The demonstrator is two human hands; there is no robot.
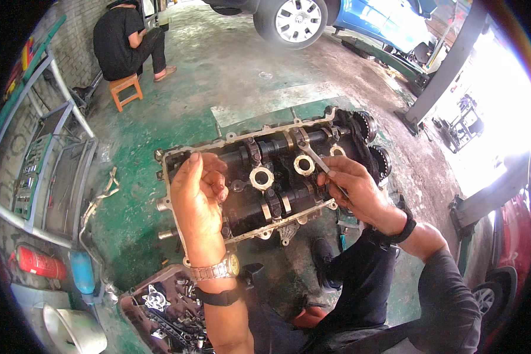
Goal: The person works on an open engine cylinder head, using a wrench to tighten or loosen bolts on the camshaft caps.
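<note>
A cylinder head (239, 203) with dark camshafts and a pale metal rim lies in front of me. My right hand (360, 192) grips a wrench (318, 159), whose far end rests at a bolt on a camshaft bearing cap (301, 138) of the upper shaft. Above the left end of the cylinder head is my left hand (199, 192), thumb raised and apart from loosely curled fingers. Nothing shows in it. Round pale-rimmed openings (261, 177) run along the middle, and two toothed camshaft wheels (382, 160) sit at the right end.
A tray (137, 318) of loose engine parts lies at lower left, near a white bucket (71, 330) and a red fire extinguisher (40, 262). A metal rack (71, 112) stands left. Another person (119, 44) sits on a wooden stool (125, 91). Beyond is a blue car (374, 20).
</note>
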